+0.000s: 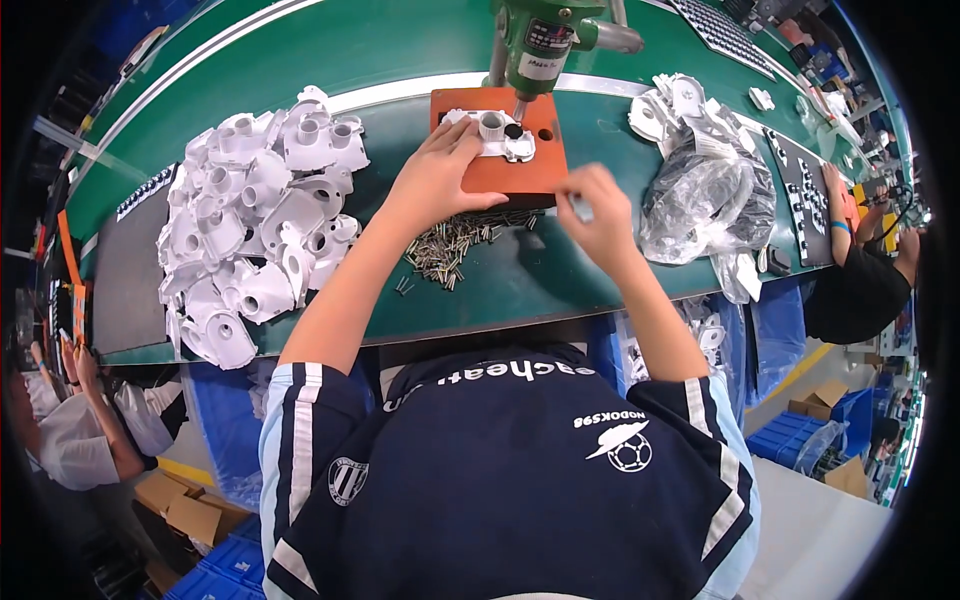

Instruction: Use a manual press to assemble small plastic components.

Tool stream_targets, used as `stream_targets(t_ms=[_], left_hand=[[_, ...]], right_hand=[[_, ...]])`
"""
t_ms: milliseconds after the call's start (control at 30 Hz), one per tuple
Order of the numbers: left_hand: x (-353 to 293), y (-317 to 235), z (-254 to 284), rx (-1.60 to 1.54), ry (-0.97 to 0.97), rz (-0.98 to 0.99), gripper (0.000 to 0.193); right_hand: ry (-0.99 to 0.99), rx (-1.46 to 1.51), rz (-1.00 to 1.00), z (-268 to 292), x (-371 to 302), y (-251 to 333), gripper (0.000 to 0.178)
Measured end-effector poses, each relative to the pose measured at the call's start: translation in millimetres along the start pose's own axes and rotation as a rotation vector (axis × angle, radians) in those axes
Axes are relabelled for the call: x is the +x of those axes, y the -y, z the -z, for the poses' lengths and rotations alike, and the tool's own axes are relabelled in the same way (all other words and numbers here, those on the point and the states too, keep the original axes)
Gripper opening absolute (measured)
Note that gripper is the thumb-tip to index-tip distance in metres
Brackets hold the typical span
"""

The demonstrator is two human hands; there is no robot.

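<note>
Item: white moulded plastic part [492,133], seated on an orange fixture block [500,160] on the green surface [420,60], directly beneath the tip of a green powered driver [540,40] hanging from above. Orientation: the part lies flat, its long axis running left to right across the block, its round collar opening upward. Left hand [435,180]: laid over the near left corner of the block, fingers spread and resting against the part's left end, steadying it. Right hand [600,215]: raised just clear of the surface to the right of the block, thumb and forefinger pinched on a small pale piece [582,208] too small to identify, probably a screw. Adjacent stock: a loose scatter of small metal screws [450,245] just in front of the block; a heap of like white parts [260,230] to the left; a clear plastic bag with more white parts [700,190] to the right. Another person's arm [835,205] rests at the far right edge. Risks, as judged: the left fingertips sit near the driver tip and could be nipped if it descends; the pinched piece could slip and be lost among the scatter; a part shifted on the block would put its hole off line with the driver.
</note>
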State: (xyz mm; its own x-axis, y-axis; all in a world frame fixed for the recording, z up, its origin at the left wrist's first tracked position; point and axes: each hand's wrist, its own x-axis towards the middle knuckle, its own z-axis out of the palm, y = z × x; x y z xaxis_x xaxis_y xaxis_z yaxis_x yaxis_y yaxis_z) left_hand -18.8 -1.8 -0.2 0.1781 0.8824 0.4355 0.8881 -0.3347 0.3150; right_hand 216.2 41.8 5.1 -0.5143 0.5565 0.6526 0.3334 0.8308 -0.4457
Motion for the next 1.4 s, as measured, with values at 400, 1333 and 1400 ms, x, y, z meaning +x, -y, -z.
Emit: stream_targets(t_ms=[400,1333,1400], left_hand=[[1,-4,1,-0.037,-0.024,0.017,0.071],[0,2,-5,-0.03,-0.068,0.009,0.088],[0,2,-5,-0.03,-0.065,0.012,0.088]], right_hand=[[0.266,-0.372,0.085,-35,-41,-9,0.012],[0.165,0.418,-0.512,-46,74,-47,0.019],[0.155,0.415,-0.478,-48,73,-47,0.018]])
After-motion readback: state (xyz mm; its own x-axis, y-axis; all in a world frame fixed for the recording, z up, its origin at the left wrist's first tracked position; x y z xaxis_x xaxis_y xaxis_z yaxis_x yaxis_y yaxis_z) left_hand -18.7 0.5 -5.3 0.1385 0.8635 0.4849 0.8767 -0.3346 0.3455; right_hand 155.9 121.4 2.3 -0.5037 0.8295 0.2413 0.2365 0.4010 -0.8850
